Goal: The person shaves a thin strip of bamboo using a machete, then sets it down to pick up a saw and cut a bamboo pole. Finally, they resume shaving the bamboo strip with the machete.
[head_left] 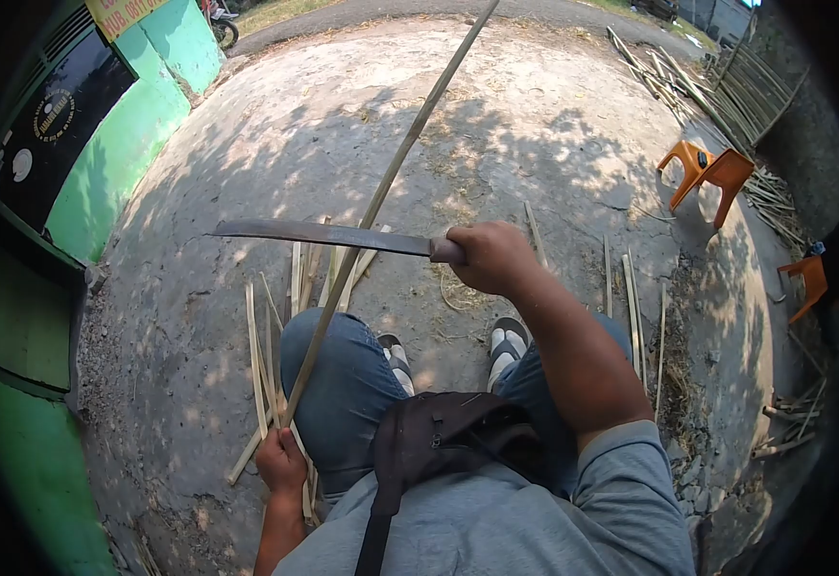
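My right hand (491,257) is closed round the wooden handle of a machete (328,234), whose long blade points left and lies across a bamboo strip (402,154). The strip is long and slender, running from beside my left knee up past the top edge of the view. My left hand (281,460) grips its lower end, low by my left thigh. Around that hand, several pale split bamboo pieces (254,360) lie on the ground, and more show just beyond my left knee.
More bamboo strips (634,312) lie right of my right knee. An orange plastic chair (717,180) stands at the right, with a bamboo pile (664,82) behind it. A green wall (117,182) borders the left. Under me is shaded, cracked concrete (535,144).
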### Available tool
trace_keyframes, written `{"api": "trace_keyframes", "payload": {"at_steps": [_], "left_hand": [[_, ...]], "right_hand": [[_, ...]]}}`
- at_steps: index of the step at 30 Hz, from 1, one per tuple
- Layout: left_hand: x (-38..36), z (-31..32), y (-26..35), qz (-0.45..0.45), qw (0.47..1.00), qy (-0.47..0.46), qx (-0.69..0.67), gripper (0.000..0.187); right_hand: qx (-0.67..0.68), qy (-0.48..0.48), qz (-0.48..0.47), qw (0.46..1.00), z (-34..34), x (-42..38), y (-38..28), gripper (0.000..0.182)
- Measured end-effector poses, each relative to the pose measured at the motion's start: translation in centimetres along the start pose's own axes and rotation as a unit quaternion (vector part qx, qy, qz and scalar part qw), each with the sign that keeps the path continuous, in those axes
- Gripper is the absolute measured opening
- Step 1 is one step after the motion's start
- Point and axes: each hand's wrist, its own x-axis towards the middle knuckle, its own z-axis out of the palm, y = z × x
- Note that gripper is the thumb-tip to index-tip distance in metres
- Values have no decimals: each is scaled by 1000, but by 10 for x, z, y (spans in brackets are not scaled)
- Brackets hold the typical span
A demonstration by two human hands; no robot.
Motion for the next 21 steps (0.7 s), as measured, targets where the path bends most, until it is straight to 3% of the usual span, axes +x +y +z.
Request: {"api": "trace_keyframes", "payload": {"at_steps": [5, 9, 12, 16, 21], "left_hand": [[2, -2, -3, -8, 1000, -18, 6, 59], [3, 3, -5, 11, 1000, -2, -1, 58], [3, 6, -6, 8, 1000, 0, -12, 58], [1, 2, -7, 3, 1000, -1, -6, 57], [2, -5, 0, 3, 1000, -1, 10, 58]], "right_hand": [[-48, -54, -79, 994, 0, 0, -23, 9], [-41, -21, -79, 996, -1, 3, -14, 9], [-28, 8, -47, 998, -2, 1, 1, 9], [-1, 28, 88, 996, -6, 2, 18, 12], [22, 35, 96, 995, -3, -1, 17, 13]]}}
